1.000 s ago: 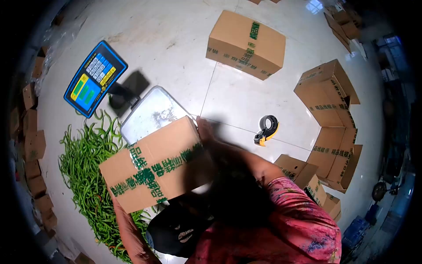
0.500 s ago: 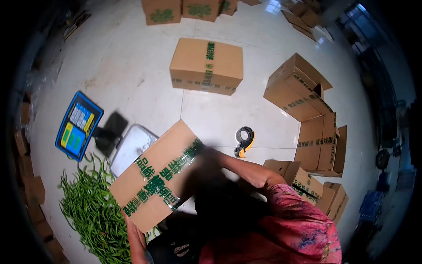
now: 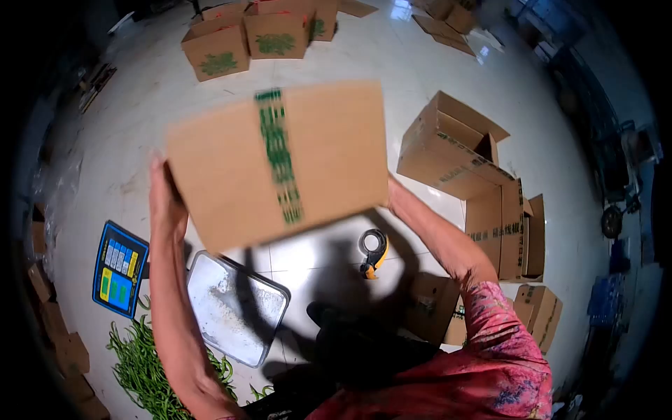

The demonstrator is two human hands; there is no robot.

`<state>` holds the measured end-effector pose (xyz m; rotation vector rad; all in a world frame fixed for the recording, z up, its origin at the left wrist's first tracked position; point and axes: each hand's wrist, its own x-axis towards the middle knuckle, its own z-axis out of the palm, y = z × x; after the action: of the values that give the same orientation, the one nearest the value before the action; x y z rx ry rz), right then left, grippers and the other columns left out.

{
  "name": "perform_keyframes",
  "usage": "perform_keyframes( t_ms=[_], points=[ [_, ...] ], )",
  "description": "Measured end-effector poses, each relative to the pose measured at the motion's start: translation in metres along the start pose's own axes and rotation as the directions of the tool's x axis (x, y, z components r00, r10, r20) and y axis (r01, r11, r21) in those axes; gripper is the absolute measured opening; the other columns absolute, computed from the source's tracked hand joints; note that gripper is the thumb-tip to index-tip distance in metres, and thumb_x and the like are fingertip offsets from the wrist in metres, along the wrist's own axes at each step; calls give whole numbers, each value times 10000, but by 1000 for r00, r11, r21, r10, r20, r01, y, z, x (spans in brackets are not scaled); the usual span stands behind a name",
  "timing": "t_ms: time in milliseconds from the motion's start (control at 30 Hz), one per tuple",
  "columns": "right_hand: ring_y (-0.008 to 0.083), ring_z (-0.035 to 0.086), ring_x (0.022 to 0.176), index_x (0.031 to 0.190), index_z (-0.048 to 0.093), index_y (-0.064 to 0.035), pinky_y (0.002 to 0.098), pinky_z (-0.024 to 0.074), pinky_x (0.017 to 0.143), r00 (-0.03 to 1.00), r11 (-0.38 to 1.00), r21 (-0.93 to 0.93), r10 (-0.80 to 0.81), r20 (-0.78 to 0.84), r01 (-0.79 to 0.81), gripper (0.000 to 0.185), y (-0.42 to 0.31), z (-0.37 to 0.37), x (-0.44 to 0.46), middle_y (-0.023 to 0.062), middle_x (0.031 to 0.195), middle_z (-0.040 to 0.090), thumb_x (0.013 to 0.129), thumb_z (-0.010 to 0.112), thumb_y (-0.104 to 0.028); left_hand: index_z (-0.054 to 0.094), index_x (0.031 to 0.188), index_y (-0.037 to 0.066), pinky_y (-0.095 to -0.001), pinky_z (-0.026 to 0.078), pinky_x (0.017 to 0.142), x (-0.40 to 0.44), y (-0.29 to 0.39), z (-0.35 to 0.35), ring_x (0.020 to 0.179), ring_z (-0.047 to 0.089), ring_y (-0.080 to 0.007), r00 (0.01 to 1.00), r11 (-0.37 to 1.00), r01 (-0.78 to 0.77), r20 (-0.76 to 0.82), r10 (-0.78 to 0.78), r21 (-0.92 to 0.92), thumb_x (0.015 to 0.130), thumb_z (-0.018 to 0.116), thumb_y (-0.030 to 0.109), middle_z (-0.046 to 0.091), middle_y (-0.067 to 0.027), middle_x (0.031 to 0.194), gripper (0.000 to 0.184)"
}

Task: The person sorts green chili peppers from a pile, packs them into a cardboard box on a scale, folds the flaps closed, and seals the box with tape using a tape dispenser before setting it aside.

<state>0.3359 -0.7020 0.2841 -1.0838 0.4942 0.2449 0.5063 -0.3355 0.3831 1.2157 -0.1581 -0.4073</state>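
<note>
A closed cardboard box point(image 3: 329, 147), with green printed tape down its middle, is raised above the floor between my hands. My left hand point(image 3: 168, 196) grips its left edge. At the lower right corner is my right hand point(image 3: 393, 192), its fingers mostly hidden behind the box. Below the box, the metal platform of a scale point(image 3: 234, 311) lies bare. The scale's blue display point(image 3: 120, 269) stands left of it. A tape dispenser point(image 3: 374, 252) with a yellow handle rests on the floor to the right.
Green chili peppers point(image 3: 143, 371) are heaped at the lower left. Open cardboard boxes point(image 3: 455, 147) stand on the right, with smaller boxes point(image 3: 535, 315) nearer me. At the back are several cartons point(image 3: 217, 56) with green prints. Flattened cardboard point(image 3: 444, 35) lies at the far right.
The box has been lifted off the scale area and carried forward, turning so its taped face points up at me. The view has shifted; the closed box farther back is now hidden.
</note>
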Motion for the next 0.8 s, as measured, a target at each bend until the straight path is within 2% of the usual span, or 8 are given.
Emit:
perform_keyframes(
  t_ms=[100,167,300,367,433,533,700,800],
  points=[
    [319,604,1128,1442,340,-85,410,585,834,983,963,249,-61,-171,102,622,-12,-27,13,205,1344,507,990,383,-510,428,1357,-35,-396,316,1096,64,-52,36,1269,439,-312,976,756,-91,-93,198,648,925,517,525,501,-205,1345,712],
    [381,664,954,1509,171,-182,369,613,734,970,917,392,26,-241,73,690,-10,-40,28,302,1336,461,969,458,-503,396,1392,4,-447,249,1129,82,-88,42,1368,293,-366,889,121,-285,215,404,951,848,623,508,428,-225,1411,776],
    [360,426,1294,1456,219,20,442,449,1019,880,842,387,-192,-435,375,800,-37,-14,51,299,1434,318,928,587,-454,389,1421,101,-463,248,1130,91,-107,78,1388,237,-396,801,263,-334,126,585,905,784,730,344,298,-143,1515,762],
    [358,421,1294,1460,231,-1,443,435,1013,839,938,-177,-345,-421,297,825,-45,-16,41,261,1483,269,878,665,-394,387,1426,120,-509,263,1106,76,-108,88,1390,238,-387,787,120,-369,242,567,922,800,726,224,264,-130,1528,719],
    [355,419,1292,1459,251,-22,444,434,996,505,471,-876,-784,-361,105,840,-38,-43,40,236,1469,313,821,712,-316,381,1431,125,-536,262,1094,67,-110,89,1393,232,-389,850,-64,-240,242,469,969,811,714,180,254,-133,1532,706],
    [332,415,1294,1447,301,-64,430,410,1008,257,-115,-896,-966,1,-428,863,-56,-88,-1,192,1415,414,725,756,-192,391,1423,127,-568,253,1080,57,-110,88,1385,234,-408,817,-64,-265,259,515,962,819,693,111,242,-136,1538,675],
    [332,531,1149,1204,542,-98,472,471,893,587,-40,-702,-583,-562,-711,470,-53,-230,-85,150,1209,569,749,661,-101,448,1361,54,-525,260,1090,-30,-126,61,1349,280,-439,744,-17,-439,374,554,898,819,652,59,285,-220,1499,579],
    [327,557,1054,1025,632,-97,462,493,852,708,-229,-767,-600,-374,-599,271,-3,-239,-123,136,1079,569,756,633,-72,473,1326,16,-503,292,1073,-100,-149,32,1302,351,-449,848,95,-401,331,414,911,816,655,75,342,-265,1453,545]
  ],
)
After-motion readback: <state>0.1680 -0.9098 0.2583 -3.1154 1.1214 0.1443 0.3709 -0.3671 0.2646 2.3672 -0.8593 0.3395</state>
